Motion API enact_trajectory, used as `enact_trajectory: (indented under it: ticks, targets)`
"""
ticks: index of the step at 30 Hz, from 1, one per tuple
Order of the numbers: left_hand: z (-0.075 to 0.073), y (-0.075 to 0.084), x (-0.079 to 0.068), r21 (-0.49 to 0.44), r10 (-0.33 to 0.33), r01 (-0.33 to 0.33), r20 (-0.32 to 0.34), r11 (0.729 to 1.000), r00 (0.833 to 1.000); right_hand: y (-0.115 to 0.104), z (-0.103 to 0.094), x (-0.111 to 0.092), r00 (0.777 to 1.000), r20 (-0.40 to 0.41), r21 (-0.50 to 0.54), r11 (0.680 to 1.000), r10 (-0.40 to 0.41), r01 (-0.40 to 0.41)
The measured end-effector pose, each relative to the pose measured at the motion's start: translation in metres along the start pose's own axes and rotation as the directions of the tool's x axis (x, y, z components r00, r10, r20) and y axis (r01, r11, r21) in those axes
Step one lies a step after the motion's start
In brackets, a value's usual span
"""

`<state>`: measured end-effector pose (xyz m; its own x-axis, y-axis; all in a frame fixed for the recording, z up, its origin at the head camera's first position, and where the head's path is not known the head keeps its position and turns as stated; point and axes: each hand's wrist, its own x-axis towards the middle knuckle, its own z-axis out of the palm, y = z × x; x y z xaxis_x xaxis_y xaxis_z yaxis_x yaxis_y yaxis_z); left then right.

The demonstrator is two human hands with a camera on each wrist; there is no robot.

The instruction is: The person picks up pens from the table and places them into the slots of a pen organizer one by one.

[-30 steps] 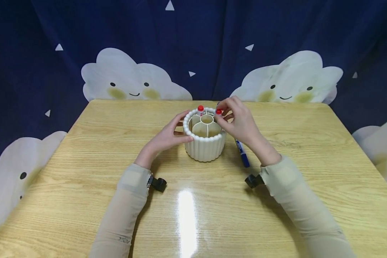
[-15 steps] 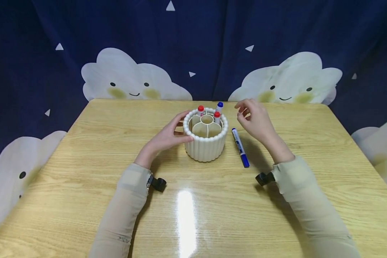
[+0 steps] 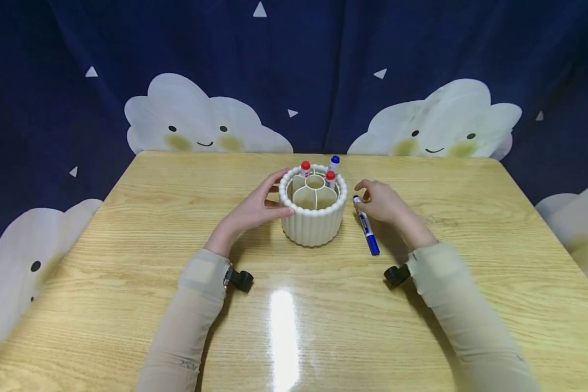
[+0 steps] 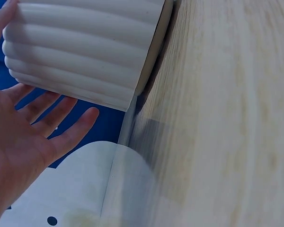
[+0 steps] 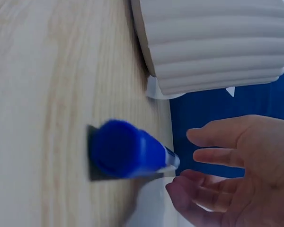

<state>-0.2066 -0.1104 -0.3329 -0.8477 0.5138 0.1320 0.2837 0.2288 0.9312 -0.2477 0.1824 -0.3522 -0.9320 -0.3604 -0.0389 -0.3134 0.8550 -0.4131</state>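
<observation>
A cream, ribbed pen holder [image 3: 311, 228] with a beaded rim and inner dividers stands upright on the table. My left hand [image 3: 252, 209] holds its left side, thumb at the near rim and fingers along the far side; the left wrist view shows those fingers [image 4: 66, 135] spread against the ribbed wall. Two red-capped markers [image 3: 330, 178] and a blue-capped marker [image 3: 334, 163] poke out of the rear and right compartments. To the right lies a blue marker [image 3: 367, 228]. Over its far end is my right hand [image 3: 382, 202], thumb and fingers parted [image 5: 217, 132].
The wooden table [image 3: 127, 272] ends at the back against a dark blue curtain [image 3: 313, 65] printed with clouds. Small black cameras [image 3: 242, 280] sit on both wrists. A bright light reflection lies on the near tabletop.
My right hand has let go of a red-capped marker in the holder, drawn back to the right and come down by the lying blue marker. The left hand keeps its place.
</observation>
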Motion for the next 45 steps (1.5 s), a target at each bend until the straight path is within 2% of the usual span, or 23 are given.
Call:
enact_trajectory:
  ticks: [10,25,38,45]
  targets:
    - [0.001,0.001,0.000,0.002,-0.008,0.008,0.000,1.000,1.000,-0.001,0.010,0.003,0.996,0.065,-0.048,0.997,0.065,-0.062]
    - [0.000,0.002,0.000,0.001,0.012,-0.012,0.003,1.000,1.000,-0.003,0.003,-0.001,0.995,0.011,0.003,0.995,0.099,-0.099]
    - [0.000,0.001,-0.001,0.002,0.006,-0.006,-0.001,1.000,1.000,-0.018,-0.009,-0.017,0.987,-0.154,0.055,0.998,0.038,-0.030]
    - [0.000,0.000,0.000,0.008,0.013,-0.013,0.000,1.000,1.000,-0.028,-0.018,-0.024,0.963,-0.268,0.088,0.996,0.005,0.020]
